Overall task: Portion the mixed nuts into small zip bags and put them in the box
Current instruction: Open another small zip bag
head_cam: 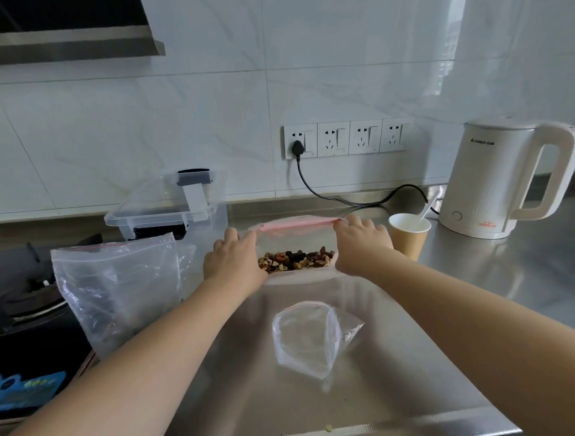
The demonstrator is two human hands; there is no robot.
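Observation:
A large zip bag [297, 239] with a pink seal strip stands upright on the steel counter, holding mixed nuts [296, 259] at its bottom. My left hand [233, 256] grips the bag's left top corner and my right hand [359, 241] grips its right top corner. The seal strip stretches between them. Nearer to me a small empty zip bag [312, 337] lies on the counter with its mouth gaping. A clear plastic box [167, 213] with its lid tilted up stands behind and to the left.
A stack of empty zip bags [117, 284] leans at the left beside a gas hob [19, 295]. A paper cup [409, 235] with a white spoon stands right of the big bag. A white kettle [505, 178] sits at the right, its cord plugged into wall sockets [348, 137].

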